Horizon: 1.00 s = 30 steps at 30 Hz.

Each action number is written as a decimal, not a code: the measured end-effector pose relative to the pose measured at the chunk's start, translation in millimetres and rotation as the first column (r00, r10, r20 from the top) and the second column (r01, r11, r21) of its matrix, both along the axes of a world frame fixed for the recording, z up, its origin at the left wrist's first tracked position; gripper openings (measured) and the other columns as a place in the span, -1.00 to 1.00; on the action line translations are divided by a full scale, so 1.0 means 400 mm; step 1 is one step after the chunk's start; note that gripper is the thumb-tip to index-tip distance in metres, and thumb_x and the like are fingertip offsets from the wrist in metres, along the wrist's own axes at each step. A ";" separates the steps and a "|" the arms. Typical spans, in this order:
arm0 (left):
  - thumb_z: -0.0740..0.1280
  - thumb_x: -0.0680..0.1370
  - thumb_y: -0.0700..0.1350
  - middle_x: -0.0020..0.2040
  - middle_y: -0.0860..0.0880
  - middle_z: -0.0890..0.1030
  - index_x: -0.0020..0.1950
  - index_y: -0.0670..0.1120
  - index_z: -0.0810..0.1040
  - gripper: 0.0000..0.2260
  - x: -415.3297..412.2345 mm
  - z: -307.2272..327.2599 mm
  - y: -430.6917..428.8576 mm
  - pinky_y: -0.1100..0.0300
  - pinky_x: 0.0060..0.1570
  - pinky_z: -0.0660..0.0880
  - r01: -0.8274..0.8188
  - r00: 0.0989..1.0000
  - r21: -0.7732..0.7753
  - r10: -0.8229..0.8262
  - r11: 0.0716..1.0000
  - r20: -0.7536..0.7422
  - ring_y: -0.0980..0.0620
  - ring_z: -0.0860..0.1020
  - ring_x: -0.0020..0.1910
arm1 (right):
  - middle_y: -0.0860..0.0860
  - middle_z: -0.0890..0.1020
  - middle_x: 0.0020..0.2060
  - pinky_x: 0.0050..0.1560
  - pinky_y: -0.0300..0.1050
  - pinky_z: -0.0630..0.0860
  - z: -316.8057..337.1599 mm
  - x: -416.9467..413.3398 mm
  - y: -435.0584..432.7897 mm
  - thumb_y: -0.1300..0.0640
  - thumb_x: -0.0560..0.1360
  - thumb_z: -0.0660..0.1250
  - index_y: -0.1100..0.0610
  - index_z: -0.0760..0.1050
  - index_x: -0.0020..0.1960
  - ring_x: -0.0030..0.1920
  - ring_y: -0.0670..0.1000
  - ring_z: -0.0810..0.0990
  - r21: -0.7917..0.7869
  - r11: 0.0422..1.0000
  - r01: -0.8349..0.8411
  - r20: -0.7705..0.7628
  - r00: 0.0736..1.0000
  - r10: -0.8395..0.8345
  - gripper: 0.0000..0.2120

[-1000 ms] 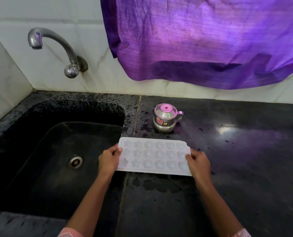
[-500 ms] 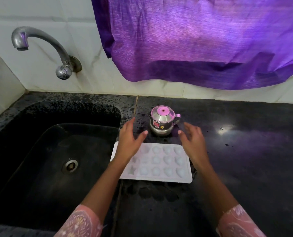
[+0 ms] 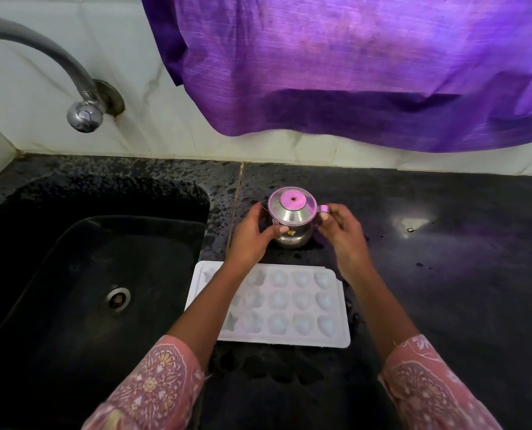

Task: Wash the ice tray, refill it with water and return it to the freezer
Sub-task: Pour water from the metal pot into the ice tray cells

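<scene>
The ice tray (image 3: pixel 301 305) lies flat on the black stone counter (image 3: pixel 444 274), just right of the sink (image 3: pixel 72 274). It is thin white plastic with rounded and star-shaped cells, so it is probably light, flexible and slippery when wet. Hold it by both short ends and keep it level once filled. Beyond it, the left hand (image 3: pixel 252 240) wraps the polished steel pot (image 3: pixel 292 218) and the right hand (image 3: pixel 342 234) pinches its handle.

Black counter (image 3: pixel 444 274): ice tray (image 3: pixel 289 305) (white), kettle (image 3: pixel 292 212)
</scene>
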<state>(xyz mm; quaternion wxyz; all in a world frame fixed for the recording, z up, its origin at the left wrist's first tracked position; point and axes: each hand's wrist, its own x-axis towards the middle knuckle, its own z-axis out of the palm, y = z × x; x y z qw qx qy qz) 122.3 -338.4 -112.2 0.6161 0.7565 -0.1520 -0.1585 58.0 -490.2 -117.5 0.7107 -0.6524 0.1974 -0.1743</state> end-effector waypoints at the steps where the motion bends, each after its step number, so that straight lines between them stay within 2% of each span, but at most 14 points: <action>1: 0.38 0.46 -0.30 0.20 -0.02 0.52 0.33 -0.16 0.37 -0.55 -0.002 -0.002 -0.001 0.14 0.23 0.42 -0.006 1.000 -0.008 0.006 1.000 0.009 0.00 0.48 0.25 | 0.04 0.56 -0.12 -0.03 -0.16 0.50 0.000 0.002 0.005 0.27 0.56 0.20 0.09 0.46 -0.08 -0.05 -0.01 0.51 0.008 1.000 0.023 0.007 1.000 -0.023 -0.87; 4: 0.38 0.47 -0.26 0.13 0.07 0.52 0.31 -0.14 0.38 -0.57 -0.011 0.006 -0.001 0.32 0.13 0.43 -0.022 0.998 -0.025 0.023 0.999 0.056 0.09 0.49 0.18 | 0.09 0.57 -0.10 0.01 -0.09 0.51 0.007 0.003 0.012 0.27 0.55 0.22 0.06 0.46 -0.11 -0.02 0.03 0.51 -0.001 0.998 0.070 0.037 0.997 -0.070 -0.85; 6: 0.38 0.48 -0.24 0.12 0.08 0.53 0.31 -0.14 0.38 -0.58 -0.015 0.023 0.000 0.34 0.12 0.42 -0.033 0.995 -0.050 0.037 0.998 0.088 0.10 0.49 0.17 | 0.07 0.59 -0.11 0.04 -0.06 0.50 0.025 -0.003 0.010 0.25 0.55 0.23 0.03 0.47 -0.12 -0.03 0.02 0.53 -0.027 0.997 0.077 0.086 0.994 -0.075 -0.85; 8: 0.39 0.48 -0.23 0.12 0.09 0.54 0.29 -0.09 0.40 -0.60 -0.025 0.046 0.004 0.29 0.15 0.42 -0.033 0.995 -0.088 0.041 0.996 0.092 0.11 0.50 0.18 | -0.02 0.59 -0.17 -0.05 -0.18 0.49 0.047 -0.016 0.011 0.22 0.55 0.25 -0.01 0.48 -0.13 -0.11 -0.06 0.53 -0.069 0.993 0.092 0.152 0.985 -0.081 -0.84; 10: 0.39 0.47 -0.24 0.09 0.15 0.55 0.23 0.00 0.41 -0.62 -0.044 0.069 0.006 0.31 0.15 0.44 -0.025 0.994 -0.123 0.038 0.992 0.103 0.18 0.51 0.14 | -0.07 0.57 -0.20 -0.09 -0.21 0.44 0.066 -0.035 0.021 0.18 0.55 0.24 -0.06 0.48 -0.14 -0.15 -0.08 0.49 -0.044 0.995 0.092 0.222 0.972 -0.080 -0.83; 12: 0.38 0.47 -0.26 0.05 0.18 0.56 0.18 0.04 0.41 -0.64 -0.071 0.086 0.007 0.35 0.09 0.46 -0.009 0.995 -0.170 0.026 0.985 0.095 0.29 0.53 0.07 | -0.13 0.56 -0.22 -0.12 -0.22 0.42 0.077 -0.060 0.037 0.09 0.54 0.23 -0.11 0.47 -0.15 -0.18 -0.11 0.47 0.027 0.998 0.063 0.287 0.956 -0.068 -0.86; 15: 0.39 0.46 -0.28 0.01 0.20 0.56 0.14 0.05 0.42 -0.65 -0.114 0.099 0.011 0.43 -0.02 0.47 0.003 0.996 -0.220 0.017 0.975 0.089 0.40 0.54 -0.05 | -0.18 0.55 -0.26 -0.23 -0.25 0.40 0.087 -0.097 0.056 -0.08 0.48 0.20 -0.11 0.43 -0.11 -0.24 -0.16 0.45 0.053 0.997 0.060 0.347 0.935 -0.075 -0.93; 18: 0.41 0.45 -0.26 0.04 0.11 0.58 0.19 0.00 0.43 -0.63 -0.160 0.103 0.020 0.33 0.05 0.50 0.014 0.997 -0.222 0.004 0.975 0.077 0.28 0.55 0.02 | -0.17 0.65 -0.20 -0.29 -0.30 0.49 0.093 -0.126 0.073 -0.08 0.46 0.20 -0.02 0.37 -0.12 -0.22 -0.19 0.56 0.073 0.990 0.124 0.416 0.898 -0.143 -0.87; 22: 0.40 0.47 -0.19 0.15 -0.01 0.58 0.29 -0.10 0.43 -0.60 -0.209 0.099 0.043 0.18 0.16 0.51 0.057 0.998 -0.232 -0.050 0.971 0.039 0.13 0.55 0.14 | -0.12 0.66 -0.20 -0.13 -0.20 0.53 0.101 -0.153 0.087 -0.05 0.46 0.24 -0.07 0.42 -0.20 -0.13 -0.10 0.59 0.087 0.957 0.275 0.408 0.867 -0.287 -0.91; 23: 0.39 0.48 -0.16 0.18 0.01 0.57 0.31 -0.09 0.42 -0.59 -0.217 0.092 0.056 0.18 0.19 0.49 0.080 0.995 -0.192 -0.068 0.978 0.070 0.13 0.54 0.17 | -0.13 0.65 -0.24 -0.14 -0.23 0.52 0.102 -0.161 0.085 0.00 0.49 0.24 -0.05 0.42 -0.20 -0.16 -0.13 0.59 0.097 0.947 0.307 0.406 0.856 -0.319 -0.90; 26: 0.36 0.50 -0.05 0.33 0.10 0.44 0.40 -0.02 0.33 -0.51 -0.227 0.059 0.114 0.49 0.21 0.29 0.081 0.964 0.062 -0.094 0.995 0.249 0.23 0.37 0.30 | -0.20 0.62 -0.36 -0.26 -0.38 0.48 0.110 -0.188 0.065 0.16 0.54 0.24 0.03 0.40 -0.21 -0.29 -0.26 0.55 0.102 0.913 0.394 0.402 0.824 -0.400 -0.85; 27: 0.35 0.51 -0.03 0.38 0.10 0.38 0.44 -0.02 0.28 -0.48 -0.226 0.045 0.140 0.52 0.21 0.23 0.052 0.946 0.153 -0.098 0.987 0.309 0.24 0.31 0.32 | -0.23 0.61 -0.38 -0.27 -0.41 0.46 0.112 -0.198 0.056 0.18 0.54 0.24 0.04 0.40 -0.21 -0.32 -0.28 0.53 0.090 0.906 0.415 0.400 0.817 -0.414 -0.84; 30: 0.36 0.50 0.04 0.50 0.00 0.22 0.49 -0.07 0.19 -0.38 -0.218 0.001 0.221 0.21 0.41 0.12 -0.056 0.879 0.391 -0.141 0.919 0.456 0.07 0.16 0.48 | -0.27 0.60 -0.39 -0.24 -0.41 0.45 0.116 -0.225 0.035 0.23 0.53 0.25 0.06 0.38 -0.21 -0.31 -0.31 0.54 0.046 0.899 0.436 0.402 0.815 -0.416 -0.83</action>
